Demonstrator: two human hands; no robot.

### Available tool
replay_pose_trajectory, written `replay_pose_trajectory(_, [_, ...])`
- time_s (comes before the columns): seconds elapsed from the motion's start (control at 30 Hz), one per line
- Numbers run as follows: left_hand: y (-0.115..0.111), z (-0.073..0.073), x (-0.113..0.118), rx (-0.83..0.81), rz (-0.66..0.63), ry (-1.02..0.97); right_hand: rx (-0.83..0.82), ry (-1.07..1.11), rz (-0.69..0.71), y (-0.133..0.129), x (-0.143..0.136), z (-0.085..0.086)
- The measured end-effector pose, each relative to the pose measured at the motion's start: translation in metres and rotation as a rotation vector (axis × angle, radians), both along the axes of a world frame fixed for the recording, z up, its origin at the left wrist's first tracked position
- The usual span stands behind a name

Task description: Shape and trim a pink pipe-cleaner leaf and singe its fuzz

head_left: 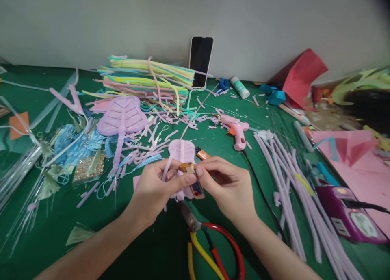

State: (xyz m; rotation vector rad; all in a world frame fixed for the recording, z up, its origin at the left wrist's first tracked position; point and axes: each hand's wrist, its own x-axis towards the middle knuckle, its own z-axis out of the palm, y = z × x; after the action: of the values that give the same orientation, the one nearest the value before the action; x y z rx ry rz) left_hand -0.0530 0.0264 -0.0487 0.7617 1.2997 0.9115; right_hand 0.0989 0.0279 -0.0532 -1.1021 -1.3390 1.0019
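Observation:
My left hand [163,184] pinches a small printed box [196,187] between thumb and fingers; the box has a tan edge and a blue and red face. A lilac pipe cleaner [167,168] stands up beside the left fingers. With closed fingertips, my right hand [230,186] grips the upper right edge of the same box. Just behind both hands lies a fuzzy lilac leaf-shaped piece [182,150], partly covered by them. An orange lighter [201,153] rests beyond the right fingers. Below the hands are pliers [210,247] with red and yellow handles.
A pink glue gun [239,130] trails its black cord beside my right arm. Lilac pipe cleaners [292,198] and a purple device [350,215] lie at right. A larger lilac leaf fan [122,117], blue tassels [68,144], coloured pipe cleaners [146,79] and a propped phone [201,58] stand around.

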Motion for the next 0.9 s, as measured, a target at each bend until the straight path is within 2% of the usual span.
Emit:
replay_pose_trajectory(0.2, [0.001,-0.001,-0.002,0.018,-0.01,-0.008,-0.037,0.029,0.025,-0.002,0.0,0.002])
replay_pose_trajectory(0.4, [0.002,-0.003,-0.005,0.096,-0.005,-0.026,-0.154,0.195,0.036,-0.002,-0.001,0.009])
replay_pose_trajectory(0.67, [0.0,0.0,-0.003,0.159,-0.053,-0.024,-0.275,0.274,0.171,0.001,0.006,0.011])
replay_pose_trajectory(0.9, [0.002,0.0,-0.004,0.159,-0.067,0.052,-0.305,0.264,0.264,0.001,0.009,0.01])
